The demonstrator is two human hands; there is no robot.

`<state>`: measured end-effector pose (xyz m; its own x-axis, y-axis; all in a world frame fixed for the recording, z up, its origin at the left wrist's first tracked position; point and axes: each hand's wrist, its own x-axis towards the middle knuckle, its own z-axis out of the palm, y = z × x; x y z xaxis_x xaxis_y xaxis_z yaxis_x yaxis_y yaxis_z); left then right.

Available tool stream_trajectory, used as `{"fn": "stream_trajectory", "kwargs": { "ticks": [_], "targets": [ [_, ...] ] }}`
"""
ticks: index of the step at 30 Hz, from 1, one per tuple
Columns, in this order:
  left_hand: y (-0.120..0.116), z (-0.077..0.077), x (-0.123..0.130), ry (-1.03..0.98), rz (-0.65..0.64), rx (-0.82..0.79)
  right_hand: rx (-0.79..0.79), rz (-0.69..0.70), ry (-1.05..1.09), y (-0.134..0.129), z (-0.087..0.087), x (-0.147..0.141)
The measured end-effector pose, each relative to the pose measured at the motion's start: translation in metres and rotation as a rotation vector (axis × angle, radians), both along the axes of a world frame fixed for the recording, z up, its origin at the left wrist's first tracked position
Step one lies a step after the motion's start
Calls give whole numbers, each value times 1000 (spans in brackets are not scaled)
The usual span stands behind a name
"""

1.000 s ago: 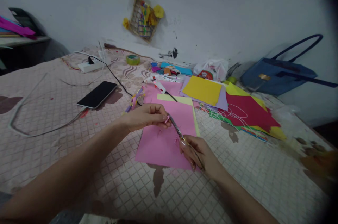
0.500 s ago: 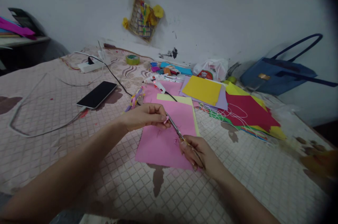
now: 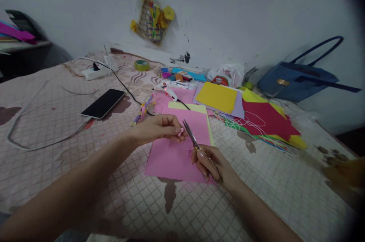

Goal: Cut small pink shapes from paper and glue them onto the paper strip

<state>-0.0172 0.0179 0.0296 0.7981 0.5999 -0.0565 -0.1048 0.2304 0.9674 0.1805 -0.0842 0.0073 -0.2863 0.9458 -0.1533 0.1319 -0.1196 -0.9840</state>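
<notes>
Between the thumb and fingers of my left hand (image 3: 164,129) is a small pink paper piece (image 3: 181,131), pinched at its edge. My right hand (image 3: 209,164) is wrapped round the handles of metal scissors (image 3: 191,134). Their blades point up and left, close beside the pink piece but apart from it. Under both hands lies a pink sheet (image 3: 171,162) with small pink scraps (image 3: 189,152) on it. A pale yellow sheet (image 3: 210,129) shows beneath its right edge.
Behind the sheets rests a glue gun (image 3: 169,91) with a black cord. A charging phone (image 3: 103,103) lies on the left. Yellow paper (image 3: 216,96), red paper (image 3: 268,120) and tangled white string (image 3: 251,122) are on the right, near a blue bag (image 3: 299,78).
The scissors have drawn back from the pink paper piece, their tips now a little to its right. My left hand keeps its pinch. The whole view has shifted slightly.
</notes>
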Motion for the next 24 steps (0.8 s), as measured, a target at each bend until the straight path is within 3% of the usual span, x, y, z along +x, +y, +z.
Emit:
{"fn": "stream_trajectory", "kwargs": {
  "ticks": [8, 17, 24],
  "targets": [
    [-21, -13, 22, 55, 159, 4, 152, -211, -25, 7, 2, -5],
    [-39, -20, 37, 95, 316, 142, 203, -308, -63, 7, -4, -13],
    [-43, -24, 40, 121, 345, 242, 215, -324, -105, 7, -4, -13]
  ]
}}
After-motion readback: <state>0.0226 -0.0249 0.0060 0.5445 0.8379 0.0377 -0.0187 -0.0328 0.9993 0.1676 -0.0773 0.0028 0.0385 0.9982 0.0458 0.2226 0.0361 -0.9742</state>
